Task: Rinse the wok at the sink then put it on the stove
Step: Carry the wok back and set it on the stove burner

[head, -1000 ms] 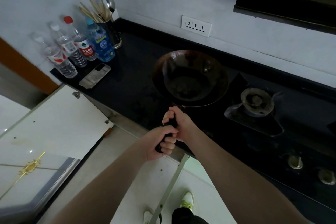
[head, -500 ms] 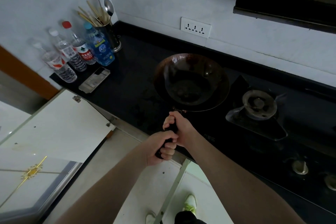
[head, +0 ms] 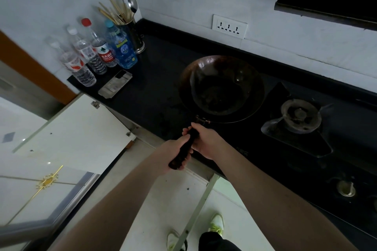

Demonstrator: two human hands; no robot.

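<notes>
Wok nearer burner, beyond both grips.

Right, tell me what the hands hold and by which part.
Both hands, left hand and right hand, grip the wok by its dark handle.

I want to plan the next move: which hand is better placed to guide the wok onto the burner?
Probably the right hand: it grips the handle nearest the wok, on the burner side.
</notes>
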